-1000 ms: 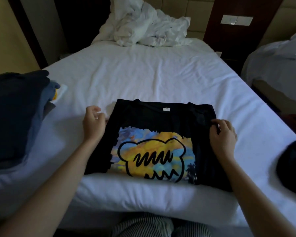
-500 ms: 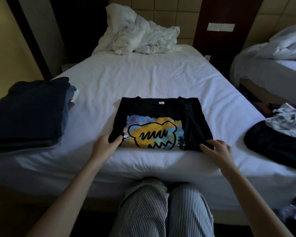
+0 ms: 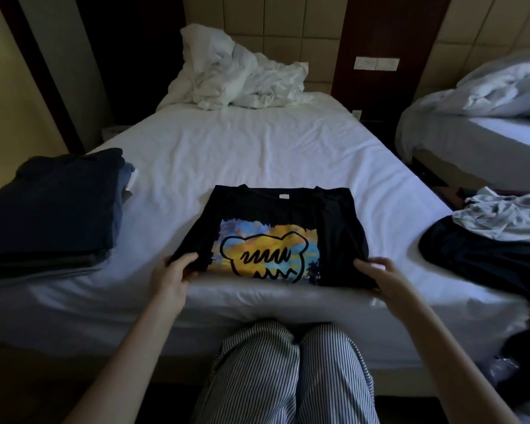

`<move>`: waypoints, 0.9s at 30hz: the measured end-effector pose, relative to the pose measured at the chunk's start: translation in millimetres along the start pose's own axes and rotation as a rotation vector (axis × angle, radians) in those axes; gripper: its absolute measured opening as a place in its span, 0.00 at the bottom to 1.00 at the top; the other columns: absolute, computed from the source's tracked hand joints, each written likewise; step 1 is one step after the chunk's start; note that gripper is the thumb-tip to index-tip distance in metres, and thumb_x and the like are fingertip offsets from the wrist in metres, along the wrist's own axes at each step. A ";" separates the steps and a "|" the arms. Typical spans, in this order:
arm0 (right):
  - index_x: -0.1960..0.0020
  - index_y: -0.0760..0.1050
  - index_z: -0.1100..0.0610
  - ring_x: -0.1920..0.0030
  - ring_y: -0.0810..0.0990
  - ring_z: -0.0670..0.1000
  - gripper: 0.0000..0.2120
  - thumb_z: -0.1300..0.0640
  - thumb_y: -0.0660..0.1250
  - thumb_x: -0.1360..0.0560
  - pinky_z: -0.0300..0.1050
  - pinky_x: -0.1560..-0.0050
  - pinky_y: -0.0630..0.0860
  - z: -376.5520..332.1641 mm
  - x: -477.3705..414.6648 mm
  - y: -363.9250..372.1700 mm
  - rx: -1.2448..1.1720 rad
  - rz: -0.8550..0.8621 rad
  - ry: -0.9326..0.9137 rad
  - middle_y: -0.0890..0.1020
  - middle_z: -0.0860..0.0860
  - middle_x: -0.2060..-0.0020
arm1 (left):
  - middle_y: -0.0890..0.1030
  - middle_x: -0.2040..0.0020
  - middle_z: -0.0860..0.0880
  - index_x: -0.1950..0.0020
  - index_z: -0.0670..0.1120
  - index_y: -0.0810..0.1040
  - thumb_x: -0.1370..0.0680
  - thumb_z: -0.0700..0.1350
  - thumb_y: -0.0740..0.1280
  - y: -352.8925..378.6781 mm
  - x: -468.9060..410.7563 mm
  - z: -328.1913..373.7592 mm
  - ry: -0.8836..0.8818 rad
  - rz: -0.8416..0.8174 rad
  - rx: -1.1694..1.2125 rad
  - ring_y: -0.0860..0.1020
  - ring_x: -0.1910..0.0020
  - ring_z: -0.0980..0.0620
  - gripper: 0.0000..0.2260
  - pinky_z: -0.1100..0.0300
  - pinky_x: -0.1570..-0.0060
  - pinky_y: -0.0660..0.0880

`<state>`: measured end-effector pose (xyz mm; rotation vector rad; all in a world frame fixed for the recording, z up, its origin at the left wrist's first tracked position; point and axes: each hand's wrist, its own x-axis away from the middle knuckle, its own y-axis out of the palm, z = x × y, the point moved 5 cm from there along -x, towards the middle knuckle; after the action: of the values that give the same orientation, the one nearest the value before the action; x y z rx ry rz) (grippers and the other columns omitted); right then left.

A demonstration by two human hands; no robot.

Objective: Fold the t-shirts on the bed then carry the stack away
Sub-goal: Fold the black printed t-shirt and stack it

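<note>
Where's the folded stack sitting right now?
In the head view the folded stack sits on the bed at its near left edge, left of the black printed t-shirt, whose near corners the left hand and right hand grip.

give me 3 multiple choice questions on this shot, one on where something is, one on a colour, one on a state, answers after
1. Where on the bed does the stack of folded clothes lie?
A. by the headboard
B. at its left edge
C. under the printed shirt

2. What colour is the t-shirt around its print?
A. white
B. red
C. black

3. What are the left hand and right hand doing?
A. both hang free
B. each grips a near corner of the t-shirt
C. only one touches it

Answers: B, the dark stack sits left of the t-shirt; C, black cloth frames the yellow and blue print; B, each hand's fingers close on a near corner.
</note>
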<state>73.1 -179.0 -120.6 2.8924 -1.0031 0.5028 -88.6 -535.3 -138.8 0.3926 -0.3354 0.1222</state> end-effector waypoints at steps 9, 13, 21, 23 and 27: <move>0.46 0.73 0.55 0.59 0.77 0.54 0.15 0.71 0.66 0.28 0.40 0.62 0.77 -4.5 -5.0 -15.5 -0.015 0.145 -0.214 0.77 0.66 0.47 | 0.74 0.38 0.35 0.33 0.35 0.69 0.24 0.28 0.61 2.9 -14.4 -1.3 -0.081 0.016 0.034 0.75 0.44 0.39 0.20 0.51 0.53 0.74; 0.39 0.69 0.54 0.53 0.77 0.55 0.20 0.69 0.67 0.27 0.39 0.61 0.76 23.9 8.1 -11.1 0.135 0.122 -0.220 0.76 0.65 0.43 | 0.82 0.51 0.41 0.45 0.38 0.79 0.24 0.32 0.62 -6.0 3.5 -10.0 -0.105 -0.050 0.027 0.81 0.48 0.44 0.10 0.55 0.61 0.78; 0.25 0.48 0.41 0.24 0.45 0.57 0.34 0.33 0.44 0.29 0.53 0.27 0.43 -6.4 20.0 28.6 1.154 0.115 -0.573 0.49 0.50 0.23 | 0.84 0.57 0.46 0.55 0.45 0.84 0.24 0.40 0.65 40.8 40.4 -13.7 -0.184 -0.193 0.331 0.81 0.55 0.52 0.07 0.59 0.53 0.77; 0.25 0.41 0.39 0.24 0.39 0.56 0.36 0.30 0.34 0.32 0.52 0.27 0.38 17.9 14.0 31.0 1.318 0.010 -0.512 0.44 0.47 0.23 | 0.84 0.53 0.47 0.55 0.46 0.86 0.28 0.42 0.66 47.3 49.8 -22.0 -0.133 -0.239 0.426 0.82 0.53 0.51 0.08 0.57 0.49 0.75; 0.25 0.41 0.40 0.25 0.36 0.53 0.26 0.40 0.46 0.20 0.50 0.27 0.36 17.6 8.9 23.8 1.285 -0.043 -0.491 0.42 0.46 0.24 | 0.84 0.55 0.47 0.54 0.47 0.85 0.25 0.46 0.63 71.4 45.4 2.4 0.015 -0.305 0.574 0.83 0.57 0.50 0.11 0.57 0.52 0.77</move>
<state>70.2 -205.6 -136.0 4.3390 -0.7807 0.5887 -59.6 -468.4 -95.8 1.0050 -0.2176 -0.0819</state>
